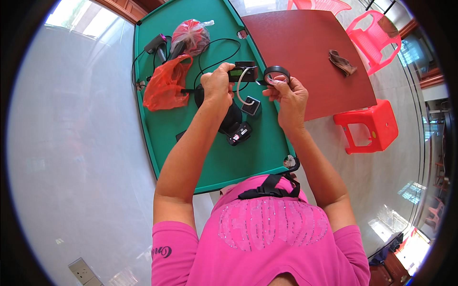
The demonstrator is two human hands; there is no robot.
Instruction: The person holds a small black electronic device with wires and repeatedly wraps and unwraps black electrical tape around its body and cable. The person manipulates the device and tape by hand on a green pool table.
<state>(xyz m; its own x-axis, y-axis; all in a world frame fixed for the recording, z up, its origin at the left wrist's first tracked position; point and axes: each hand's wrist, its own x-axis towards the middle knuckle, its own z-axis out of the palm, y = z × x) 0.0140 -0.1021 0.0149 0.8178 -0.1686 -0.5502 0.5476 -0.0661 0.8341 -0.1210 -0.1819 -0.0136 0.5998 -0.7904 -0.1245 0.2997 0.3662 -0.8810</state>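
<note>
The left hand [217,85] pinches the left end of a small black device [247,72] with a greenish screen, its thumb along the top edge. Just right of it, the right hand [289,97] grips a roll of black tape [276,68] between thumb and fingers, its other fingers curled; the roll sits near the device's right end, and whether a strip joins the two cannot be told. Below the device, between the hands, a white cable [240,90] curves down to a black-and-grey box [252,107] on the green table [229,167]. Nearer the body than the left hand lies a black piece of gear [239,134]. To that hand's left is an orange-red plastic bag [164,88]; beyond it, a hair dryer [155,44] and a clear bag with something red inside [191,38]. Right of and beyond the right hand, a brown cloth [341,63] rests on a dark red tabletop [296,43], with a red stool [384,126] farther right.
</note>
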